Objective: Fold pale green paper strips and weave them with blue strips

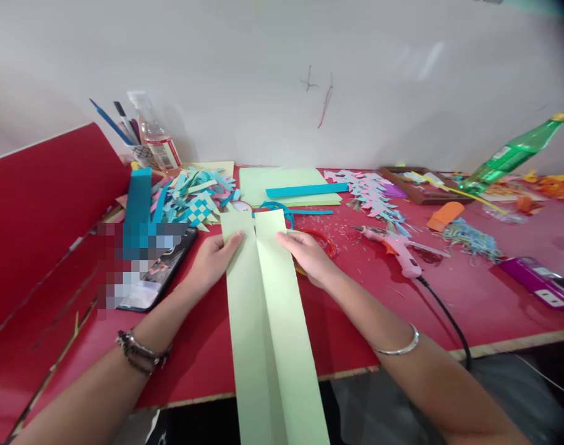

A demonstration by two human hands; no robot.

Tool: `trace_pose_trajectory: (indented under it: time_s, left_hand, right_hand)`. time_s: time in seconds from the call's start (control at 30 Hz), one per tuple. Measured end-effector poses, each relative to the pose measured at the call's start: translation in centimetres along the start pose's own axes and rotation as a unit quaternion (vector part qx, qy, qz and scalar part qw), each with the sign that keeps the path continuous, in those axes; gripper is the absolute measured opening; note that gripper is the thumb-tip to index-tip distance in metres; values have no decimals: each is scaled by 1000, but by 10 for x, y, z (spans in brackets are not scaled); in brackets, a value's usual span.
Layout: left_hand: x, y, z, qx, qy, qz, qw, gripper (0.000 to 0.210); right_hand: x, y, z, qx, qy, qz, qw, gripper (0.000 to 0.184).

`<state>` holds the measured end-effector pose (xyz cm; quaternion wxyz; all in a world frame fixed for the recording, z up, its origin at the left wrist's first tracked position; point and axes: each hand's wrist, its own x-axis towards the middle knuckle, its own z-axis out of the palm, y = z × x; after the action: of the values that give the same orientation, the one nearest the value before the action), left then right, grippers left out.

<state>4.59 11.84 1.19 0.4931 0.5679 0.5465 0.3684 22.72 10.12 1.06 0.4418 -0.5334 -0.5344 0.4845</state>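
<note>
A long pale green paper (282, 278) is held upright in front of me, split or folded lengthwise at its far end and running down past the lower edge of the view. My left hand (216, 256) pinches its left side near the top, thumb on the face. On the right side, my right hand (307, 252) grips the other half between thumb and fingers. Behind the paper lie blue and red rings (320, 240), partly hidden. A pink glue gun (393, 244) rests to the right of my right hand, and a phone (164, 266) lies left of my left hand.
Woven paper strips (198, 198) pile up at the back left, beside a clear bottle (156, 139). Green sheets (282, 179) with a blue strip (305, 190) lie at the back. A pink paper garland (368, 194), a leaning green bottle (514, 154) and a purple stapler-like object (539, 281) are rightward.
</note>
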Motion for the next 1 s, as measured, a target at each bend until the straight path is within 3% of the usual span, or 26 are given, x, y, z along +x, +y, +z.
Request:
trace_pose_trajectory:
  time_s: [0.63, 0.87, 1.0]
  left_hand:
    - [0, 2, 1, -1, 47, 9, 999, 44]
    - [-4, 5, 1, -24, -39, -19, 999, 42]
    - [-3, 4, 1, -2, -52, -14, 999, 40]
  right_hand:
    - [3, 4, 2, 98, -27, 15, 995, 26]
    - [2, 1, 0, 134, -6, 12, 991, 29]
    - [2, 0, -3, 64, -43, 10, 997, 36]
